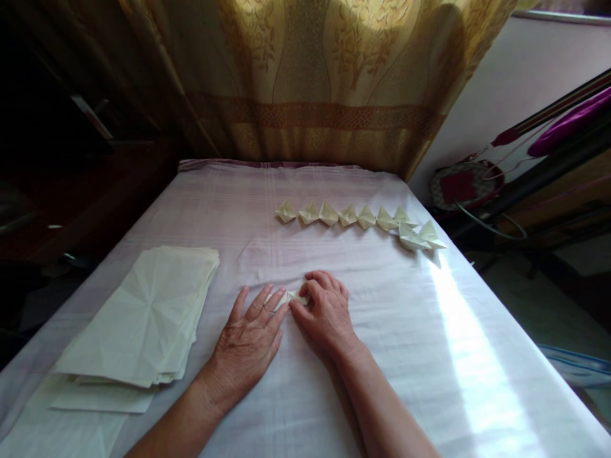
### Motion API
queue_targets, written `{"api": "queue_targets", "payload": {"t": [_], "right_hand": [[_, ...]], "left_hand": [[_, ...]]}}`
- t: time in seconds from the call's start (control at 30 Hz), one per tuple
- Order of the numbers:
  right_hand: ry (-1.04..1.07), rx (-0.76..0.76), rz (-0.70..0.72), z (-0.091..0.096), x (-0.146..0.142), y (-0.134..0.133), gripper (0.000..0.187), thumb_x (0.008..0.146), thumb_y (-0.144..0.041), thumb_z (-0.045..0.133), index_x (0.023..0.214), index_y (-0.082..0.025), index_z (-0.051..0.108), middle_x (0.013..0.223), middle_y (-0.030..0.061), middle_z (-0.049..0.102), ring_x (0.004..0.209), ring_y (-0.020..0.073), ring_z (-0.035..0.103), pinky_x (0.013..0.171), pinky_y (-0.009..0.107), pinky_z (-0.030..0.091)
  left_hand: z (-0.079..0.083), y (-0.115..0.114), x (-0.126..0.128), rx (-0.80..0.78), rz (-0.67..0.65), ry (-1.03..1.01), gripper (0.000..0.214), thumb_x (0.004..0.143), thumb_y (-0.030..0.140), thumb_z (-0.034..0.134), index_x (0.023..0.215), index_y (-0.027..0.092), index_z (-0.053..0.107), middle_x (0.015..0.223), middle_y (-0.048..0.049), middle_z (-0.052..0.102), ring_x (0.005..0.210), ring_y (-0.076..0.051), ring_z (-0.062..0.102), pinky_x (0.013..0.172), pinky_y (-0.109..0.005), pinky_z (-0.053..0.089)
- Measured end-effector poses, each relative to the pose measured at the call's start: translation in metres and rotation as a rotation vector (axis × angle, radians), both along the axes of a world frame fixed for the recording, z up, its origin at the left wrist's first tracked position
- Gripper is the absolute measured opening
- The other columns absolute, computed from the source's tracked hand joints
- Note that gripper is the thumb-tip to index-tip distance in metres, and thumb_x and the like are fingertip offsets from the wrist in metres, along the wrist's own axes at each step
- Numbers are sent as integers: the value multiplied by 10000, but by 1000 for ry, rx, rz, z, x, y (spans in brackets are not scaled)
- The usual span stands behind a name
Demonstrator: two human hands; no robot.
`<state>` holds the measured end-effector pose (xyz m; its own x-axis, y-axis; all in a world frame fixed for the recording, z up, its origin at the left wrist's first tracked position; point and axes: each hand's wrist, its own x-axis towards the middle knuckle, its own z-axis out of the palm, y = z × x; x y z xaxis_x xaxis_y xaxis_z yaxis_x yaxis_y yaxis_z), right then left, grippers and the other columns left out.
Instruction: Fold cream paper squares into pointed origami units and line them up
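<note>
A small folded piece of white paper (292, 296) lies on the cloth between my two hands. My left hand (251, 337) rests flat with its fingers spread, the fingertips against the paper's left end; a ring shows on one finger. My right hand (327, 308) pinches the right end of the paper between thumb and bent fingers. Part of the paper is hidden under the fingers. Beyond the hands, a row of folded paper boats (348, 215) stretches across the far right of the table.
A stack of creased white paper sheets (143, 312) sits to the left of my hands. A pale checked cloth (382, 381) covers the table, with a bright strip of sunlight at right. Behind hangs a gold curtain (305, 83). A bag (466, 184) is beyond the right edge.
</note>
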<state>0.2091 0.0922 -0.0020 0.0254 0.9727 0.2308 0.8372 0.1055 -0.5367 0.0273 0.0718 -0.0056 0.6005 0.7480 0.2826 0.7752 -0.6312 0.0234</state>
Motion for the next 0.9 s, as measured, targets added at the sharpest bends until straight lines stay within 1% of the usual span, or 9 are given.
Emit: {"api": "queue_targets", "payload": {"t": [0.13,0.23,0.33,0.47,0.57,0.73,0.9], "right_hand": [[-8,7,17,0,1,0,91,758,-308,662,788,-231,622,1127,61,634,1154,250,505,991,410,303],[4,-4,11,0,0,0,80,751,-296,656,784,-234,617,1127,59,632,1156,250,503,1000,416,300],[17,-10,-1,0,-1,-1,81,747,-290,657,794,-237,619,1143,61,626,1169,255,494,1014,425,291],[37,-31,-11,-1,-2,-1,89,750,-289,665,812,-238,627,1175,64,617,1201,267,477,1034,445,275],[60,-36,-3,-1,-2,-1,81,763,-292,665,815,-239,633,1176,63,619,1207,263,476,1038,443,276],[57,-46,2,0,-1,-1,66,782,-269,670,832,-236,643,1180,58,621,1211,256,482,1038,443,278],[32,-88,13,1,14,2,81,773,-236,674,853,-242,664,1201,46,619,1216,254,495,1013,438,320]], "left_hand": [[-3,-2,-1,0,-14,-20,434,946,268,470,1377,256,519,1378,-26,590,1349,-238,455,1215,-509,118],[-3,-2,-4,30,-28,-40,450,944,220,436,1389,227,496,1383,-40,585,1348,-237,455,1207,-515,149],[-3,-2,-4,40,-31,-53,452,939,197,434,1386,227,493,1386,-40,582,1350,-245,450,1201,-523,160],[-2,-2,-4,7,-18,-54,424,953,237,439,1372,233,503,1393,-18,576,1349,-249,444,1202,-516,137],[0,-1,-4,-32,-13,-27,408,958,274,444,1360,264,514,1399,2,571,1341,-257,449,1195,-527,137],[4,0,-5,-75,-25,1,419,963,295,440,1378,298,494,1414,6,556,1333,-260,454,1185,-541,142],[3,1,-10,-93,-11,-5,353,958,310,463,1294,307,569,1398,15,571,1333,-261,453,1186,-542,113]]}}
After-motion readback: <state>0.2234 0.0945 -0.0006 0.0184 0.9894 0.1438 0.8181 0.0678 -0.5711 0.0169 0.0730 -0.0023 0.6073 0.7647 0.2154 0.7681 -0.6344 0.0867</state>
